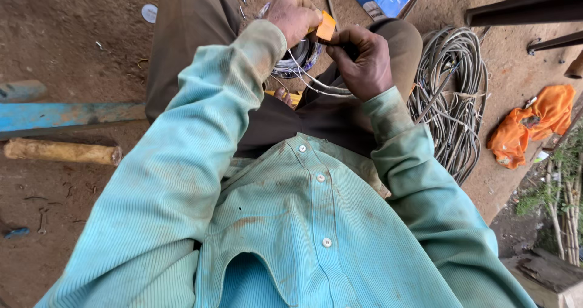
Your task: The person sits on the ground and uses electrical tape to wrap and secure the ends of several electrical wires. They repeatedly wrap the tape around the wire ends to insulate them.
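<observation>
Thin white wires [316, 84], held over the lap between both hands, just above the dark trousers [303, 116]. Look light, springy and easily kinked; best pinched close to the working end, not out on the loose loops. Right hand [363, 62] curled tight around the strands and a dark tool. Left hand [293, 15] closed, fingertips pinching an orange piece [327, 25] above a small wire spool [300, 59]. Farther right, a grey cable coil [452, 89] on the dirt; beyond, an orange cloth [534, 123].
</observation>
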{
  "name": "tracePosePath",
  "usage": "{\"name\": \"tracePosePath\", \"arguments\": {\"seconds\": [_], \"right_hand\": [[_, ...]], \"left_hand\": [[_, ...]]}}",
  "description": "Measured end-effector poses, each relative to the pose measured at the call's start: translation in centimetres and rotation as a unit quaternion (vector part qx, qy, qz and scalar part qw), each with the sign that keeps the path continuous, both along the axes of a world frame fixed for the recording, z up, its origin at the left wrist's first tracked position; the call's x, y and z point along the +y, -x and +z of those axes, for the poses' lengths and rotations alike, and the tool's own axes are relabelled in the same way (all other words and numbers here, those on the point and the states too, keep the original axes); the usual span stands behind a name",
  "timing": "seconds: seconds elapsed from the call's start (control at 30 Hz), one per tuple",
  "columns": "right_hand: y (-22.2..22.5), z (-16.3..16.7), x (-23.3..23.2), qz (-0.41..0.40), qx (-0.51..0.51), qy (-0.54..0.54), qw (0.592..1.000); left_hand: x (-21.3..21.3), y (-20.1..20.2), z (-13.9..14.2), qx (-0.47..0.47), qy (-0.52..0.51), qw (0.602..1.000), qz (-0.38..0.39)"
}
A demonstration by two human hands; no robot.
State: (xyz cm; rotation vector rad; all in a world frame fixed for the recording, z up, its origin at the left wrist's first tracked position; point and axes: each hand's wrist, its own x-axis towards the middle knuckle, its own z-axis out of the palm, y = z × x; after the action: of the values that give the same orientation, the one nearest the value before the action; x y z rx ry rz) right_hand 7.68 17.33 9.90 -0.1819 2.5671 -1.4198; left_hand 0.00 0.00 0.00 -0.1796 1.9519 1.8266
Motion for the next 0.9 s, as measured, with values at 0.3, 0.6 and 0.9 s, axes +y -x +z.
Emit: {"name": "tracePosePath", "arguments": {"seconds": [0.3, 0.6, 0.9], "right_hand": [[-0.4, 2.7, -3.1, 0.037, 0.133, -0.21, 0.968], [1.7, 0.3, -1.0, -0.004, -0.041, -0.049, 0.998], [2.7, 0.0, 0.8, 0.047, 0.018, -0.11, 0.993]], "left_hand": [[0.5, 2.1, 2.6, 0.076, 0.254, 0.949, -0.169], [-1.8, -5.2, 6.4, 0.177, 0.199, 0.964, 0.009], [-1.8, -2.4, 1.6, 0.213, 0.282, 0.895, -0.271]]}}
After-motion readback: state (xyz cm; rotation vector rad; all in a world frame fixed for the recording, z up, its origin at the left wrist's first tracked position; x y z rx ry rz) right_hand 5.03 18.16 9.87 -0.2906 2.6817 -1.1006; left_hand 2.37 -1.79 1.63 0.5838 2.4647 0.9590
